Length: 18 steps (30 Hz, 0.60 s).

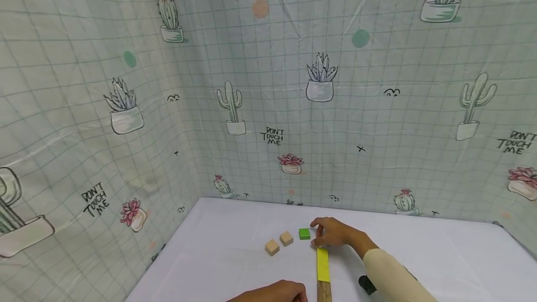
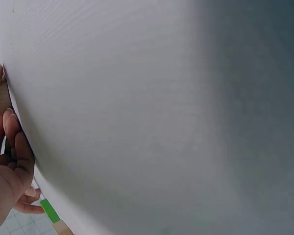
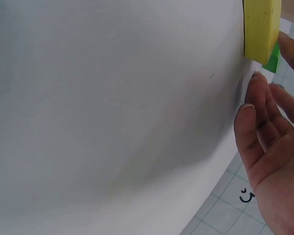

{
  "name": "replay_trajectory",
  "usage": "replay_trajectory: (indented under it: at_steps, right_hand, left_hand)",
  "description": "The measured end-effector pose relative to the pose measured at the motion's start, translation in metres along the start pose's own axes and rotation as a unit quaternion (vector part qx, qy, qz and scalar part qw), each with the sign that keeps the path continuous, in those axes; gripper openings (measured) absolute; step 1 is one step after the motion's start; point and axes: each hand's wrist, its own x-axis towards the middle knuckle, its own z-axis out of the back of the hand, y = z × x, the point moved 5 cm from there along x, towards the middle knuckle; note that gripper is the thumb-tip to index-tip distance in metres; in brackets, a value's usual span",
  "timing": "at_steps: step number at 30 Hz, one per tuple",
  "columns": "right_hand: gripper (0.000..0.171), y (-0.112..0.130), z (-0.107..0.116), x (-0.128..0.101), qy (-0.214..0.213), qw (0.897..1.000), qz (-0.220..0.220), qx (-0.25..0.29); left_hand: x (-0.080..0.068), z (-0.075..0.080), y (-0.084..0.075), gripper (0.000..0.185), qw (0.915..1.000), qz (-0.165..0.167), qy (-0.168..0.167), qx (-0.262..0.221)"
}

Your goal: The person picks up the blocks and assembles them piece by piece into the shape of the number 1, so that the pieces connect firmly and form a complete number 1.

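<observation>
On the white table a yellow block [image 1: 322, 264] lies end to end with a brown wooden block [image 1: 324, 291]. My right hand [image 1: 331, 232] is at the yellow block's far end, its fingers spread and loosely bent. In the right wrist view its thumb [image 3: 291, 51] is close beside the yellow block; whether they touch I cannot tell. A small green block [image 1: 304, 234] lies just left of this hand. My left hand [image 1: 285, 291] is low, left of the brown block, with fingers loosely curled. The left wrist view shows its fingertips close to a wooden block [image 2: 3, 95]; contact is unclear.
Two small wooden cubes, one nearer [image 1: 272, 247] and one farther [image 1: 286, 238], sit left of the green block. A dark round object [image 1: 367, 284] lies beside my right forearm. A cactus-print curtain [image 1: 268, 106] hangs behind and left of the table.
</observation>
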Motion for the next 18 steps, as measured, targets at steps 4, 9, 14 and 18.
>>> replay_trajectory:
  at_steps: [4, 9, 14, 18]
  right_hand:
    - [0.051, 0.001, -0.003, 0.004, 0.001, 1.0, 0.008, -0.013]
    - [0.052, 0.004, -0.004, 0.007, 0.001, 1.0, 0.005, -0.015]
    - [0.052, 0.004, -0.006, 0.01, -0.002, 1.0, 0.002, -0.017]
    - [0.051, 0.003, -0.008, 0.013, -0.003, 1.0, -0.002, -0.018]
  left_hand:
    - [-0.01, 0.003, -0.016, 0.001, 0.9997, 0.009, -0.004, 0.023]
    - [-0.002, -0.002, -0.001, 0.001, 0.9998, -0.007, -0.011, 0.014]
    - [0.0, -0.001, 0.002, 0.004, 0.9998, -0.008, -0.015, 0.0]
    - [-0.01, 0.002, -0.012, 0.005, 0.9999, -0.004, -0.015, 0.004]
